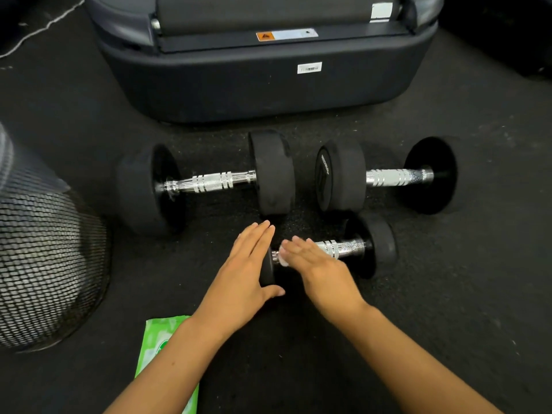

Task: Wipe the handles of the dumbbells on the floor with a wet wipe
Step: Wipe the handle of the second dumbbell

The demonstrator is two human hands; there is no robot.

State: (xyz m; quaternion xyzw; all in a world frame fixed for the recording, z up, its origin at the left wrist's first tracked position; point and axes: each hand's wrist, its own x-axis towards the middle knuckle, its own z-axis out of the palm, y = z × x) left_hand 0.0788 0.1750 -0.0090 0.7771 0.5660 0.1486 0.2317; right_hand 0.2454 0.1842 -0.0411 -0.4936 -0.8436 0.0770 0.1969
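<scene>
Dumbbells lay on the black floor [448, 294] in front of a dark machine base [268, 85]: two big ones side by side further off, and a small dumbbell [352, 249] nearer the person, just below the gap between them. The left hand [248, 273] was laid flat against the small dumbbell's near-left end plate, fingers straight and pressed together, thumb hooked under the rim; this looked meant to stop the weight rolling or sliding while the handle was rubbed. The right hand [316, 264] lay over the left part of the handle, fingers extended and close together, with a bit of white wipe [283, 259] showing beneath the fingertips. Whether the wipe was pinched or only pressed down by the palm could not be told, since the hand hid most of it.

The small dumbbell's handle was bright chrome with knurled bands, its right part bare and glinting, perhaps wet. The left big dumbbell [209, 182] and right big dumbbell [388, 176] had similar ringed chrome handles between black rubber ends. A green wipe pack [155, 345] sat by the left forearm, within easy reach for a fresh sheet. A mesh bin [44, 249] stood at the left edge.
</scene>
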